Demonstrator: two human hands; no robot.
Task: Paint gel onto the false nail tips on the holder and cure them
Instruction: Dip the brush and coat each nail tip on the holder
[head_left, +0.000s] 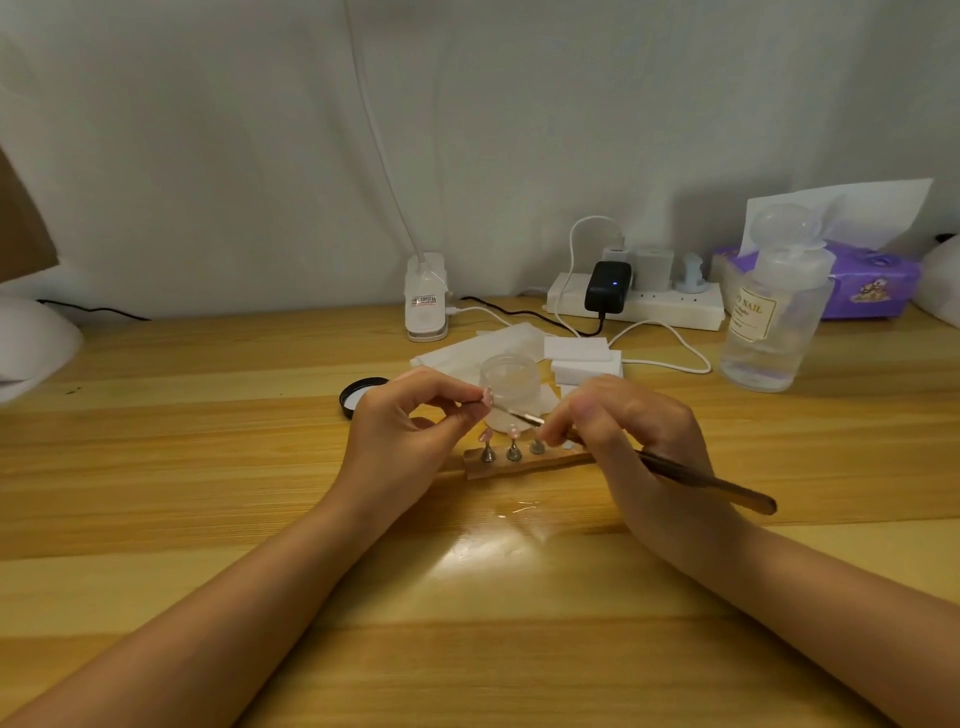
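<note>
My left hand (410, 431) pinches a small stand with a pink false nail tip (487, 397) lifted above the wooden holder (524, 462). My right hand (639, 441) grips a brown-handled gel brush (706, 480), whose thin tip reaches left to the pink nail. Two metal stands with pink nail tips (498, 441) stand on the holder's left part, and a bare metal stand sits beside them. A clear open gel jar (506, 374) stands just behind the hands, its black lid (358, 395) lying to the left.
White wipes and foam blocks (582, 356) lie behind the jar. A clip lamp (426, 296), a power strip (639, 301) with cables, a clear liquid bottle (774, 317) and a purple tissue pack (872, 280) line the back. A white device (31, 343) sits at far left.
</note>
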